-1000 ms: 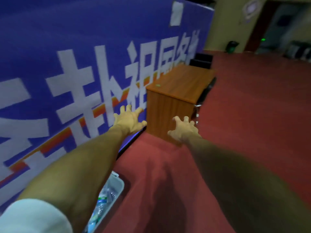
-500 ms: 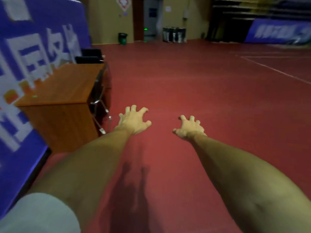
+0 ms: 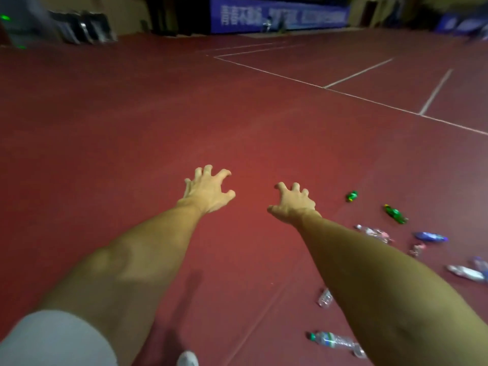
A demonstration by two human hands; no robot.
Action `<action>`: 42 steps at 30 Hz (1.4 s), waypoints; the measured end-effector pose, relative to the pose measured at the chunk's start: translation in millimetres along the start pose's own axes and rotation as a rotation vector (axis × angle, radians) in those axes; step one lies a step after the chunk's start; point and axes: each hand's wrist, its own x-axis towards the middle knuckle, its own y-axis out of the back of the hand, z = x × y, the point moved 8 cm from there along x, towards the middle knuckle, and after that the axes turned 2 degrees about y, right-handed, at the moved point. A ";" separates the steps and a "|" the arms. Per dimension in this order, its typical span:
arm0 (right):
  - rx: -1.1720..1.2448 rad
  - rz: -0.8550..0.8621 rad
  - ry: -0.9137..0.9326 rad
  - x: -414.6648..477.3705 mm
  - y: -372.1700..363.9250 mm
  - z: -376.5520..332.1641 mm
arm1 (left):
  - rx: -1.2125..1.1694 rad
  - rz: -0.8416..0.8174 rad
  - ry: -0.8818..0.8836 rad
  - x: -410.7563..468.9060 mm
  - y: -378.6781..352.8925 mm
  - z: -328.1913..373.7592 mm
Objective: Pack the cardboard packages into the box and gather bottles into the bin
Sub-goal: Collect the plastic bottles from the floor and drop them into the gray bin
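Floor (image 3: 132, 128), dull red, fills most of what we see, with white lines (image 3: 369, 100) crossing toward its far right corner. Along its far edge hangs a blue banner (image 3: 277, 14) whose pale lettering is too blurred for us to read. Two bare forearms reach out over the middle of the floor. The left hand (image 3: 207, 192) is palm down, fingers spread apart and hooked at the tips, gripping nothing. The right hand (image 3: 294, 204), just beside it, is posed the same way. A white sleeve (image 3: 52, 339) sits at the near left corner. Near the right edge we find bottles lying scattered, apart from both hands: two green bottles (image 3: 395, 213), a blue bottle (image 3: 430, 236), a small clear bottle (image 3: 325, 297) and a green-capped clear bottle (image 3: 330, 339). A white shoe toe (image 3: 187, 359) touches the near edge.
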 end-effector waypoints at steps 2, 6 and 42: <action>0.003 0.003 -0.076 29.7 1.8 33.7 | 0.002 -0.023 -0.071 43.8 -13.2 28.6; 0.034 0.035 -0.192 96.3 9.7 79.6 | 0.008 -0.048 -0.177 137.3 -33.1 67.8; 0.159 0.079 -0.709 488.1 111.9 558.7 | 0.137 -0.309 -0.814 597.5 -254.8 624.1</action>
